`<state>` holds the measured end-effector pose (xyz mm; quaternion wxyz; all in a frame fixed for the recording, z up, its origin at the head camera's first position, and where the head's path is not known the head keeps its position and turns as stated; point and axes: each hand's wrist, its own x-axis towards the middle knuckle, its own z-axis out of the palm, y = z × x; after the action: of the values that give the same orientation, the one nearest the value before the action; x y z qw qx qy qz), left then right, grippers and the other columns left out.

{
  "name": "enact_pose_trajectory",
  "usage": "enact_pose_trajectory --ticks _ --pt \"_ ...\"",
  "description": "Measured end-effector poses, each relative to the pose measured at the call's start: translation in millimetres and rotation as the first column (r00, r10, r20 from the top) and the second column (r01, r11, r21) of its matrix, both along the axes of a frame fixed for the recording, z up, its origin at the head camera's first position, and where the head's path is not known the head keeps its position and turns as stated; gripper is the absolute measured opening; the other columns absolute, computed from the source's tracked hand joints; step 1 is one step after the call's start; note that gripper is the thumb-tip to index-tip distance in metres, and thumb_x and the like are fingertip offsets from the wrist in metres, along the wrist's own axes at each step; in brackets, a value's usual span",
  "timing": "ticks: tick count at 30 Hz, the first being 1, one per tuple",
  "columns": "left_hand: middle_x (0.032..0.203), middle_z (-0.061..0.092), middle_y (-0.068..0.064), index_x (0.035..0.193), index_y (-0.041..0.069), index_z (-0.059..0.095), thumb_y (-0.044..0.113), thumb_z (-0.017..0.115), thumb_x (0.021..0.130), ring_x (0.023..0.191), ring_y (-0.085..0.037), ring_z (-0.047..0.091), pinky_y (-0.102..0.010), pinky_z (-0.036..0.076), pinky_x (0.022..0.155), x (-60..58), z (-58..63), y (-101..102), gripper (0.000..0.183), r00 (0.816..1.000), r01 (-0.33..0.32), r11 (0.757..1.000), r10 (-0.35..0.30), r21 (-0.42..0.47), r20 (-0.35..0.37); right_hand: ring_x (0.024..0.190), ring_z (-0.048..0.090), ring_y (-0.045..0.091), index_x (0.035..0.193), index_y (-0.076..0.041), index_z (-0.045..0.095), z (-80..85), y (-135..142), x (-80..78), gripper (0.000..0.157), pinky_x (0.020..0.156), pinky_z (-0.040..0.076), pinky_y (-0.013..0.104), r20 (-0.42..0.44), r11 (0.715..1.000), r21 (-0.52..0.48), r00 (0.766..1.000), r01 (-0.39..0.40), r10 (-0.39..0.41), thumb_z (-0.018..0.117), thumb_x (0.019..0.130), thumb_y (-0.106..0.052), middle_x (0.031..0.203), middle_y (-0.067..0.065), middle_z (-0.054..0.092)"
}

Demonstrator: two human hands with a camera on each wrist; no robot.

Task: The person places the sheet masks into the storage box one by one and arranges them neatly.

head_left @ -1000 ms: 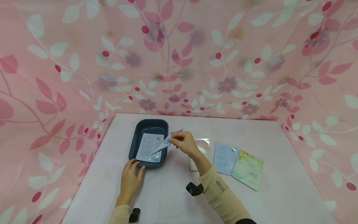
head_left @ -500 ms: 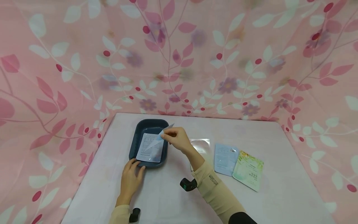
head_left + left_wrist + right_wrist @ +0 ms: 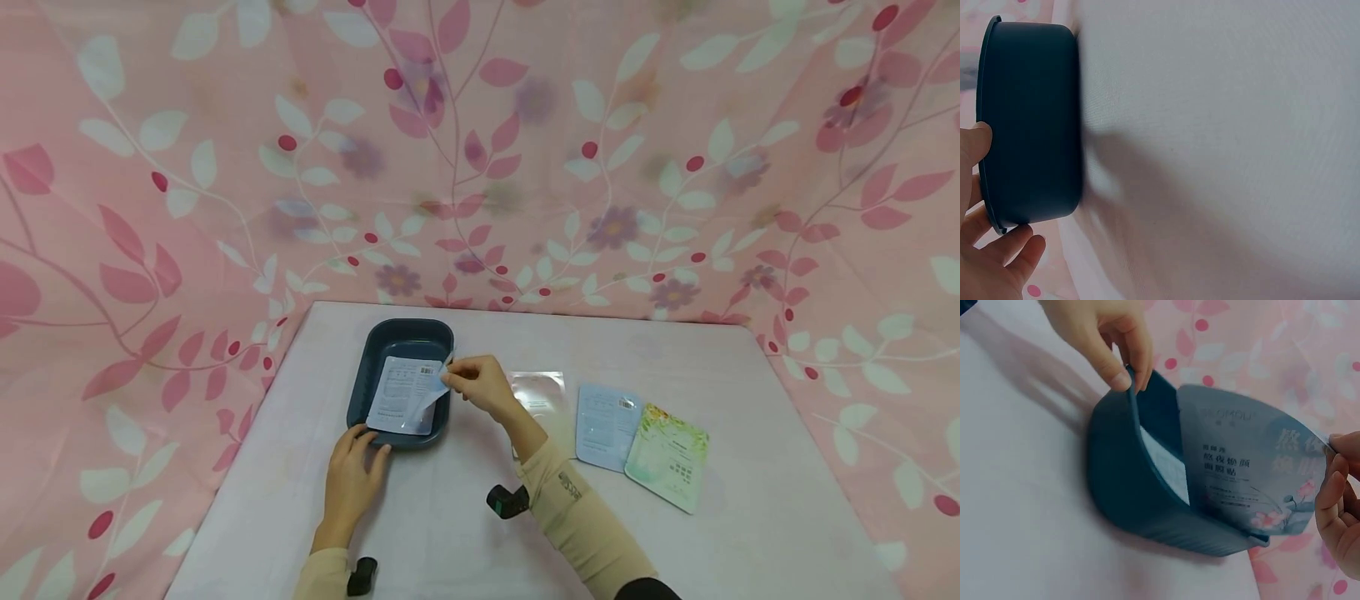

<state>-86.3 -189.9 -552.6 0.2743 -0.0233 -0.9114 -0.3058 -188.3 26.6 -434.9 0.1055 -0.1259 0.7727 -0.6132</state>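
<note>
A pale blue face-mask sachet point(image 3: 1241, 462) slants over the right side of a dark teal tray point(image 3: 411, 340), pinched at its edge by the right hand's point(image 3: 483, 387) thumb and fingers. Another printed sachet point(image 3: 400, 396) lies flat inside. The left hand point(image 3: 351, 483) grips the tray's near rim. Rightward on the white-covered worktop point(image 3: 757, 450) lie a silvery packet point(image 3: 542, 398), a light blue sachet point(image 3: 603, 437) and a green leaf-patterned sachet point(image 3: 667, 458) touching it. Pink floral cloth point(image 3: 495, 192) hangs behind.
</note>
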Motion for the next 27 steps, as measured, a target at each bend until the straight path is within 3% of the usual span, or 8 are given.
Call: enact_pose_trajectory --ticks 7,16,20,27 --pt "0.114 0.057 -0.027 0.099 -0.011 0.065 0.005 0.078 0.075 0.109 -0.043 0.052 -0.055 0.043 0.090 0.6 0.2 0 0.031 1.000 -0.003 1.000 0.003 0.004 0.008 0.060 0.050 0.010 0.093 0.005 0.071 -16.0 0 2.3 0.015 0.051 0.043 0.019 0.047 0.997 0.049 0.997 0.065 -0.067 0.067 0.086 -0.008 0.073 0.006 0.063" --pt "0.114 0.057 -0.028 0.099 -0.011 0.065 0.005 0.077 0.076 0.109 -0.044 0.052 -0.056 0.043 0.090 1.4 1.1 0 0.031 1.000 -0.003 1.000 0.003 0.005 0.022 0.054 0.049 0.006 0.089 0.007 0.070 -34.2 -3 3.2 0.014 0.048 0.042 0.017 0.034 0.982 0.081 0.984 0.170 -0.173 0.067 0.083 -0.004 0.067 0.004 0.062" --pt "0.114 0.057 -0.028 0.098 -0.011 0.065 0.005 0.078 0.075 0.108 -0.044 0.053 -0.056 0.044 0.090 1.6 0.5 0 0.031 1.000 -0.003 1.000 0.003 0.005 0.013 0.052 0.048 0.006 0.089 0.006 0.070 -45.3 -5 2.4 0.014 0.047 0.042 0.018 0.065 0.975 0.131 0.980 0.178 -0.188 0.068 0.082 -0.006 0.065 0.001 0.060" --pt "0.113 0.057 -0.028 0.098 -0.011 0.065 0.005 0.079 0.074 0.107 -0.044 0.053 -0.055 0.044 0.089 0.1 -0.6 0 0.031 1.000 0.005 1.000 -0.005 0.002 -0.012 0.051 0.050 0.005 0.087 0.007 0.070 -54.3 -11 3.6 0.015 0.047 0.044 0.018 0.073 0.975 0.141 0.981 0.170 -0.181 0.071 0.079 -0.005 0.068 0.008 0.065"
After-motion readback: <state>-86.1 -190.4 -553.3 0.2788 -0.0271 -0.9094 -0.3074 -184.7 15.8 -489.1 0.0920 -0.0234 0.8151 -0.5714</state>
